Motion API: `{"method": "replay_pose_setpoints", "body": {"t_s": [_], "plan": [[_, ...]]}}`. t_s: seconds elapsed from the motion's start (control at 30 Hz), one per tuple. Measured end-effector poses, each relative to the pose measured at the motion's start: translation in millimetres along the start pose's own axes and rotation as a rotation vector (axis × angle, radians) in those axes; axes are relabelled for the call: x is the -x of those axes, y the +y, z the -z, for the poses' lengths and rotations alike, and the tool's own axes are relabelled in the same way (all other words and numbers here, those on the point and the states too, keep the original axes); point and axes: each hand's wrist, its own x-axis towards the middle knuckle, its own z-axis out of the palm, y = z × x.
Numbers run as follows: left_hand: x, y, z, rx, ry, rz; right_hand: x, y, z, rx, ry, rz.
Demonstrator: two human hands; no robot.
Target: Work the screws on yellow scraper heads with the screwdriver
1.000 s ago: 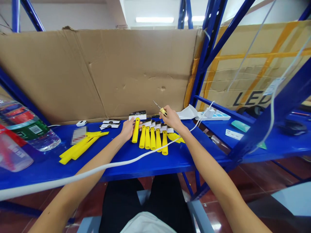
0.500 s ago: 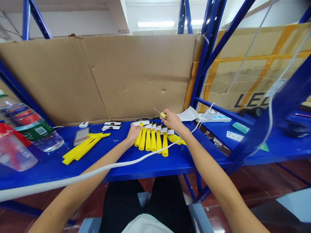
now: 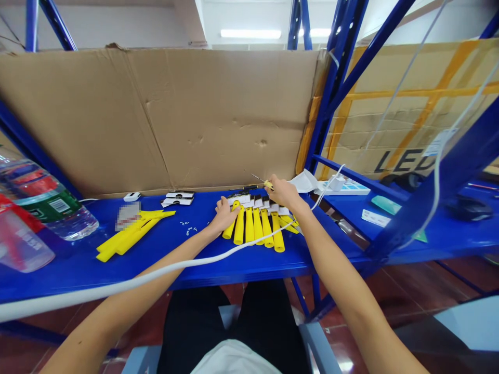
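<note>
Several yellow-handled tools [image 3: 257, 228] lie side by side on the blue shelf [image 3: 163, 254], their white and black heads pointing away from me. My left hand [image 3: 225, 215] rests on the leftmost yellow handle [image 3: 230, 228], fingers curled over it. My right hand [image 3: 284, 193] is closed around a small yellow-handled screwdriver [image 3: 265, 183], its metal tip pointing up and left above the row.
A pile of loose yellow handles [image 3: 130, 234] lies to the left, small screws [image 3: 189, 228] between it and the row. A water bottle [image 3: 42, 202] lies at far left. A white cable [image 3: 156, 270] crosses the shelf front. A cardboard sheet [image 3: 167, 114] stands behind. A power strip [image 3: 343, 186] sits right.
My left hand set the leftmost yellow tool down into the row and now rests on it. The right hand kept the screwdriver above the row. The view shifted slightly.
</note>
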Motion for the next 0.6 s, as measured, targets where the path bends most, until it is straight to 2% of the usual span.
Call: {"method": "replay_pose_setpoints", "body": {"t_s": [0.17,0.27,0.37,0.47,0.53,0.6], "plan": [[4,13,5,-0.12,-0.041,-0.06,-1,3,-6,-0.013,0.017,0.013],[8,26,24,-0.172,-0.051,-0.146,-1,3,-7,-0.053,0.051,0.038],[18,36,63,-0.247,-0.036,-0.248,0,0,-2,-0.127,0.126,0.056],[37,36,116,-0.375,0.058,-0.271,1,-4,7,-0.245,0.253,0.071],[50,31,153,-0.483,0.18,-0.256,0,-7,13,-0.384,0.404,0.084],[61,23,187,-0.587,0.267,-0.231,-1,-11,18,-0.654,0.642,0.132]]}}
